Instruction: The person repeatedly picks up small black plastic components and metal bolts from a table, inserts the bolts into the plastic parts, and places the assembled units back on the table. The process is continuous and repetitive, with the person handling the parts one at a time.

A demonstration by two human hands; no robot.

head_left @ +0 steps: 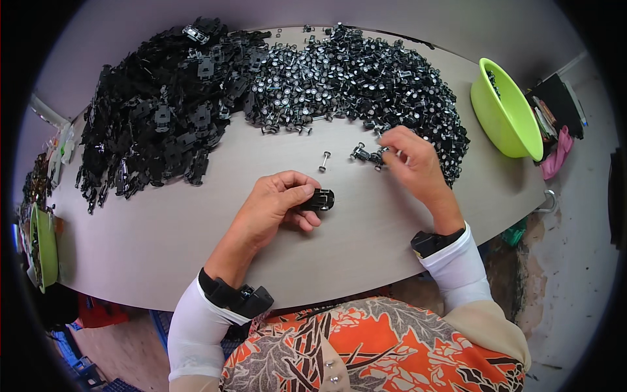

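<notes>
The left hand (277, 199) pinches a small black toy-car chassis (320, 199) in a closed grip near the middle of the grey surface (163, 242). At two o'clock from it, the right hand (411, 163) closes its fingertips on a wheel-and-axle piece (373, 157) at the wheel-axle heap's (353, 72) edge. One loose axle (323, 161) lies between them.

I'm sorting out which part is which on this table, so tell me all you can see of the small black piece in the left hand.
The small black piece is a flat, roughly rectangular part that looks like glossy moulded plastic, with light glints on its top. It lies about level just above the grey table, pinched at its left end by the left hand, thumb on top and fingers beneath. Its right end sticks out free. The right hand does not touch it. Finer detail is too small to tell.
</notes>
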